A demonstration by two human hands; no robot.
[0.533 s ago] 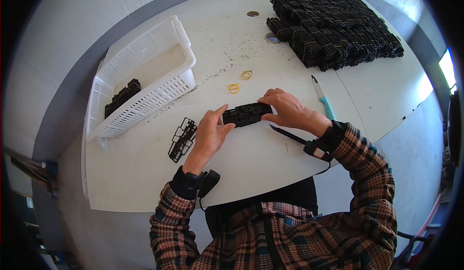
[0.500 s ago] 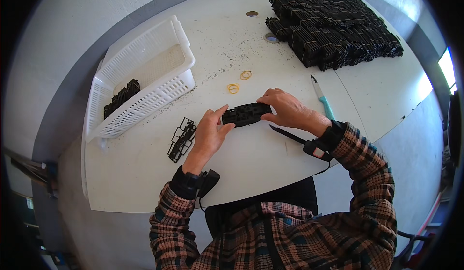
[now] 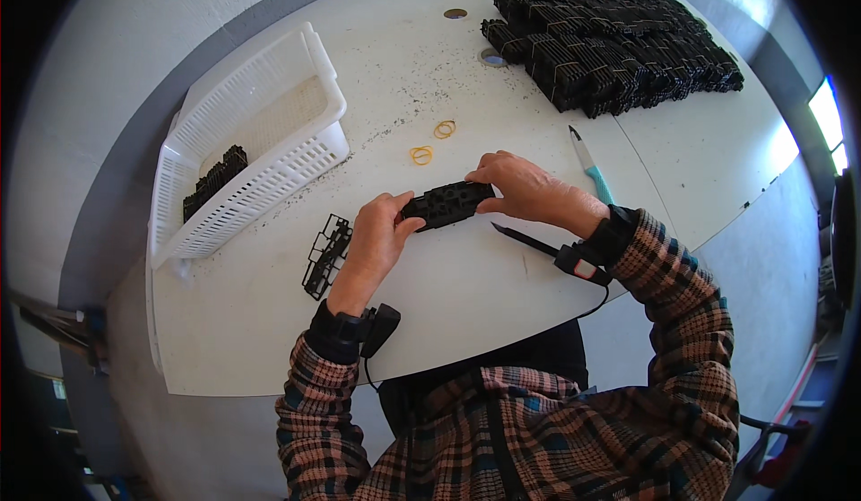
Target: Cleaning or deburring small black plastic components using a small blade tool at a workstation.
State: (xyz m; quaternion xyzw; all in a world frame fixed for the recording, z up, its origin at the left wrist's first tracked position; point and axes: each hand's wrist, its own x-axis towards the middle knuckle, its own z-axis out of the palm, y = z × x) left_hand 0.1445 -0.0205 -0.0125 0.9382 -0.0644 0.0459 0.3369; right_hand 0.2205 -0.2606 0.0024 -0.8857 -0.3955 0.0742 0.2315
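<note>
Viewpoint shifted slightly | left hand [image 3: 377,236], right hand [image 3: 534,194]: fingers clamped on black rectangular plastic block [image 3: 447,205] | even end pressure advisable

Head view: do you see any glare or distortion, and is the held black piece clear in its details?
Head view: glare whitens the white table near its right edge, toward a bright opening; fisheye bends the table's edges, and the corners go black; the black plastic piece is dark, its fine detail hard to tell.
</note>
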